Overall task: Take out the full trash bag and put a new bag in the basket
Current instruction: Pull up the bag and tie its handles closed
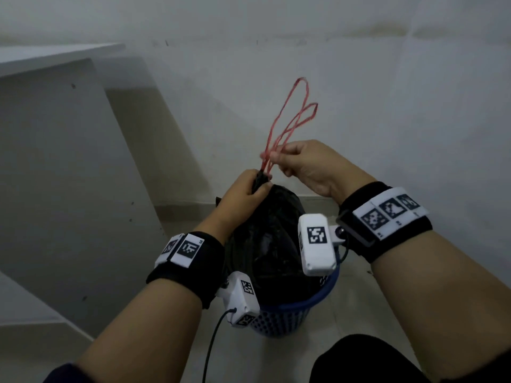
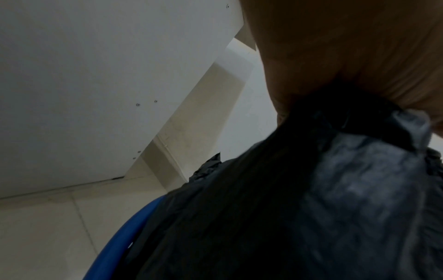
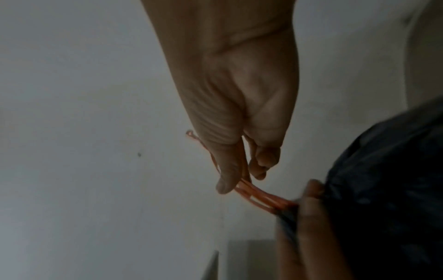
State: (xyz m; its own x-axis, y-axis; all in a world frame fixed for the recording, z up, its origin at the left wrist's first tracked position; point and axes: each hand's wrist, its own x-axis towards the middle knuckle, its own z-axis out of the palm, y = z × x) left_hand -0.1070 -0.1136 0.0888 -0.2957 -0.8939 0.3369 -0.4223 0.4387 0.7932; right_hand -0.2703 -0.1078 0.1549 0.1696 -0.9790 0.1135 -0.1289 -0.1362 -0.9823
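On the floor at 6 o'clock of the head view, the full black trash bag (image 1: 272, 239) is still sitting inside the blue basket (image 1: 287, 316), with its neck being gathered above the rim. A risk is being judged here: if the thin red drawstring (image 1: 290, 120) is pulled too hard, it may be snapped or torn out of the plastic, and the light basket may be lifted together with the bag. The bag neck is being gripped tightly by the left hand (image 1: 243, 194), fingers curled around it. At 12 o'clock from it, the drawstring loops are being pinched by the right hand (image 1: 307, 164), between thumb and curled fingers (image 3: 226, 170).
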